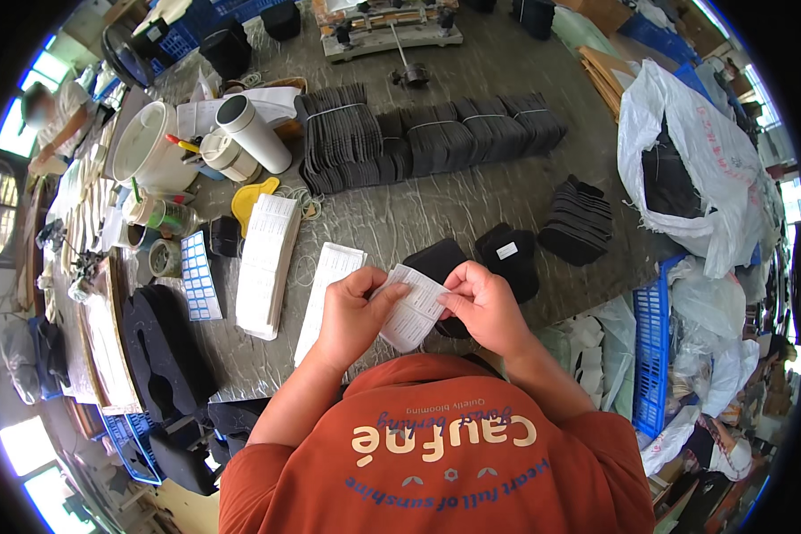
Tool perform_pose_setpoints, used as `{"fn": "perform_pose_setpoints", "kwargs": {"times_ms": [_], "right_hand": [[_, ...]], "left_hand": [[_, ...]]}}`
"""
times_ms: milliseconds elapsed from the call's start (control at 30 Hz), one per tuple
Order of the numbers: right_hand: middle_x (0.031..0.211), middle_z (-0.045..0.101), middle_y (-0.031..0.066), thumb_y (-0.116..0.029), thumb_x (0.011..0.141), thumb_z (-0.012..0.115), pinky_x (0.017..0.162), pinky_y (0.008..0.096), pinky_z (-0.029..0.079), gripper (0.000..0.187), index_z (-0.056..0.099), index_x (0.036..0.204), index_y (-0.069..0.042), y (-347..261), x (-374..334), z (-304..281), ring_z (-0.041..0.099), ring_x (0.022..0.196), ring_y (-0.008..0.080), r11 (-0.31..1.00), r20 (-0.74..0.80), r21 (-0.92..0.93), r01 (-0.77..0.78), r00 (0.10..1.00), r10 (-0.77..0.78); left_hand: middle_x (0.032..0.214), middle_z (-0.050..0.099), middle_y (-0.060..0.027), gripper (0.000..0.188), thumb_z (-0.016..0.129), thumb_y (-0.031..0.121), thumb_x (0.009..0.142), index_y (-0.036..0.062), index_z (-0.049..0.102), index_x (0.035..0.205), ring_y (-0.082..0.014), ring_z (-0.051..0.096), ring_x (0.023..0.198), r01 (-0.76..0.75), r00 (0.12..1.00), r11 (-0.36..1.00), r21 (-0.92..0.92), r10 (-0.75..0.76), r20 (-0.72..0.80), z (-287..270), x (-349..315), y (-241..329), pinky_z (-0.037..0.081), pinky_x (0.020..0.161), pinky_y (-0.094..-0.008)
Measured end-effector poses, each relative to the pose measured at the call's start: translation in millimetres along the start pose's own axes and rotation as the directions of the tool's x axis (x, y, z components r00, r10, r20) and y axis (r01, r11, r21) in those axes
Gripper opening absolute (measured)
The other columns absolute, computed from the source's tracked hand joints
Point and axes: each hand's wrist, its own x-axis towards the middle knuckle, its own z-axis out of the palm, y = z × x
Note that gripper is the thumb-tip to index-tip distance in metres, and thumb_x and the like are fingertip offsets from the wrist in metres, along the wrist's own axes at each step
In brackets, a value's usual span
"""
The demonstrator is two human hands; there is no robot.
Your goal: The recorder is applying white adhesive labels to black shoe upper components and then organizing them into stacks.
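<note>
A white printed paper slip (412, 313) is stretched between my two hands, just in front of my chest. My left hand (349, 313) pinches its left edge between thumb and fingers. On the other side my right hand (488, 305) grips the upper right corner in the same way. Behind the slip lies a black shaped pad (438, 259), partly covered by the paper and my hand. To its right, another black pad (518, 283) carries a small white label (507, 251). Beside my left hand lies a stack of printed slips (329, 276).
A taller slip stack (267, 258), a blue-and-white label sheet (201, 278) and a yellow tool (251, 205) lie to the left. Bundled black pads (436, 138) line the back, with fanned pads (578, 218) at right. A blue crate (650, 356) stands by the table's right edge.
</note>
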Motion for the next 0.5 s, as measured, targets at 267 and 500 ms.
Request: {"fn": "perform_pose_setpoints", "kwargs": {"times_ms": [267, 500], "right_hand": [[0.073, 0.058, -0.0005, -0.003, 0.086, 0.066, 0.062, 0.0213, 0.044, 0.007, 0.059, 0.085, -0.001, 12.4, 12.1, -12.8, 0.052, 0.066, 0.0056, 0.974, -0.232, -0.163, 0.154, 0.954, -0.19], [0.073, 0.063, 0.0007, -0.004, 0.085, 0.067, 0.062, 0.0219, 0.046, 0.007, 0.062, 0.083, 0.0, 40.1, 29.0, -13.5, 0.056, 0.067, 0.0051, 0.988, -0.259, -0.141, 0.06, 0.961, -0.095]], "left_hand": [[0.078, 0.064, -0.015, 0.014, 0.07, 0.011, 0.08, -0.0004, 0.063, 0.079, -0.0293, 0.061, 0.067, -0.292, 0.956, 0.871, 0.396, 0.26, 0.133, -10.0, -1.4, -4.7, 0.049, 0.06, -0.0363], [0.121, 0.059, -0.0184, 0.015, 0.065, 0.011, 0.081, -0.0029, 0.061, 0.079, -0.0345, 0.051, 0.12, -0.687, 0.707, 0.616, 0.387, 0.443, 0.551, 8.3, 0.3, -7.8, 0.046, 0.098, -0.0388]]}}
